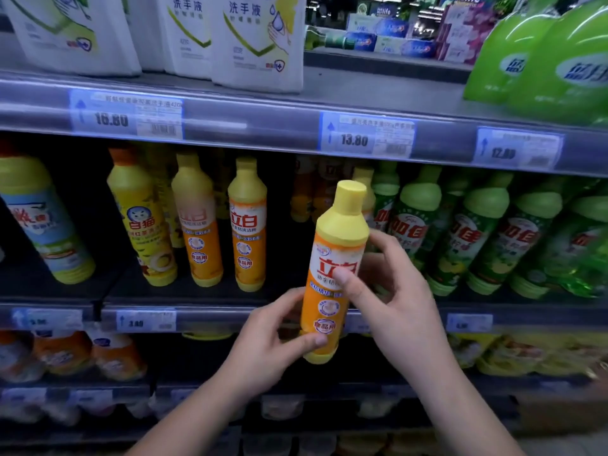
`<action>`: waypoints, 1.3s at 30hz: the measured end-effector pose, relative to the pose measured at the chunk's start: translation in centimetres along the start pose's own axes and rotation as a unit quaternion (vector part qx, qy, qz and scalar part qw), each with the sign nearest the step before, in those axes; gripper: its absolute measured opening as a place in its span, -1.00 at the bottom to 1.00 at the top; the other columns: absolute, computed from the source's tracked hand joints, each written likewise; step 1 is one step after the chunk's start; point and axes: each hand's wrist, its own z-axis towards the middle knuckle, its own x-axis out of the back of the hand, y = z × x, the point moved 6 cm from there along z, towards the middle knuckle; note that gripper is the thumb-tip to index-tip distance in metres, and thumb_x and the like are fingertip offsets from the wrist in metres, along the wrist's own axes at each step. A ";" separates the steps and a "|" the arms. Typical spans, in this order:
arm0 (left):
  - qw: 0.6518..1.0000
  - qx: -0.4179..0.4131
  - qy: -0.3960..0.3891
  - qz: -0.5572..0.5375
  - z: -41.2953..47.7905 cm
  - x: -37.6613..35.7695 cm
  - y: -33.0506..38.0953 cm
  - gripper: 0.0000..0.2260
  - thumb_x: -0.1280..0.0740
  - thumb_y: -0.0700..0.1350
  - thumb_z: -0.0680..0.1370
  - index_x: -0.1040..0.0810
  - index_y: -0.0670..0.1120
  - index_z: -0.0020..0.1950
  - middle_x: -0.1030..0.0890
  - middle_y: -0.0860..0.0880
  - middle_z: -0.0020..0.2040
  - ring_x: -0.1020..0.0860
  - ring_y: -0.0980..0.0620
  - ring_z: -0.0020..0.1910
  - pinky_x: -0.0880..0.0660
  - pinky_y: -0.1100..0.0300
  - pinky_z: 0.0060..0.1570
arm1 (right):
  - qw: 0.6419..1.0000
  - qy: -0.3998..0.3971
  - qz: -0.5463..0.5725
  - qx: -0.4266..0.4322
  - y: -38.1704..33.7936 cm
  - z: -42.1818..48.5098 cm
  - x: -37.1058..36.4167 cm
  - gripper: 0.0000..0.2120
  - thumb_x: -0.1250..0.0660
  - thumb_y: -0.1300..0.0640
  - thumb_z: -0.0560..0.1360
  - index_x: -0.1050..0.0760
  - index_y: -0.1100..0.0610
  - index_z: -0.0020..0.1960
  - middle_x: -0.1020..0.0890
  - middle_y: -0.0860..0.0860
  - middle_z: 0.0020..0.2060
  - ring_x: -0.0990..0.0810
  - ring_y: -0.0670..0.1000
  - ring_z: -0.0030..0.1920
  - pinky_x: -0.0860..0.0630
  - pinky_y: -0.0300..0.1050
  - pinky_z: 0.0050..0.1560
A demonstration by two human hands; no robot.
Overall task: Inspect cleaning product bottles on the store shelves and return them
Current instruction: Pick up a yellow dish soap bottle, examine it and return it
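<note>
An orange dish-soap bottle (332, 258) with a yellow cap and white-orange label is held upright in front of the middle shelf, label facing me. My left hand (273, 334) grips its lower part, thumb across the front near the base. My right hand (391, 291) holds the middle from the right, thumb pressed on the label. Two matching orange bottles (246, 225) stand on the middle shelf (197, 311) to the left, with a dark gap behind the held bottle.
Green-capped bottles (477, 238) fill the middle shelf's right side; yellow and blue-labelled bottles (42, 222) stand at left. White refill pouches (256, 37) and green pouches (552, 60) sit on the upper shelf. Price tags (365, 134) line the shelf edges. Lower shelves hold more bottles.
</note>
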 end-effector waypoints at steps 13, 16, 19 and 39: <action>0.998 -0.018 0.049 -0.029 0.9 1.9 -0.2 -0.41 -0.65 -0.12 0.40 -0.57 0.19 0.37 -0.68 0.09 0.24 -0.63 0.11 0.26 -0.57 0.34 0.15 | 0.976 -0.183 0.043 0.105 -3.0 -1.5 1.8 -0.46 -0.61 0.06 0.44 -0.56 -0.18 0.38 -0.66 -0.15 0.29 -0.62 -0.01 0.38 -0.64 -0.11 0.28; 0.998 -0.015 0.050 -0.020 1.3 2.1 0.1 -0.42 -0.65 -0.16 0.40 -0.58 0.09 0.37 -0.67 0.09 0.20 -0.63 0.12 0.22 -0.56 0.35 0.11 | 0.974 -0.182 0.053 0.120 -3.3 -1.6 2.4 -0.46 -0.63 0.01 0.44 -0.57 -0.17 0.37 -0.67 -0.12 0.28 -0.63 0.02 0.36 -0.64 -0.11 0.28; 0.998 -0.016 0.054 -0.030 1.3 1.6 0.9 -0.42 -0.64 -0.23 0.41 -0.59 0.09 0.37 -0.68 0.04 0.22 -0.63 0.10 0.24 -0.58 0.34 0.11 | 0.973 -0.182 0.064 0.129 -3.5 -1.5 2.9 -0.48 -0.62 -0.07 0.43 -0.58 -0.19 0.36 -0.68 -0.10 0.29 -0.65 0.02 0.35 -0.65 -0.10 0.26; 0.974 0.143 0.052 -0.167 -3.2 -1.4 2.6 -0.62 -0.53 0.11 0.45 -0.75 0.00 0.21 -0.79 -0.09 0.06 -0.75 0.04 -0.02 -0.64 0.24 -0.18 | 0.951 -0.138 0.225 -0.160 4.1 1.2 -1.1 -0.40 -0.60 -0.07 0.39 -0.46 -0.18 0.37 -0.79 0.05 0.11 -0.80 0.06 0.09 -0.73 -0.06 -0.05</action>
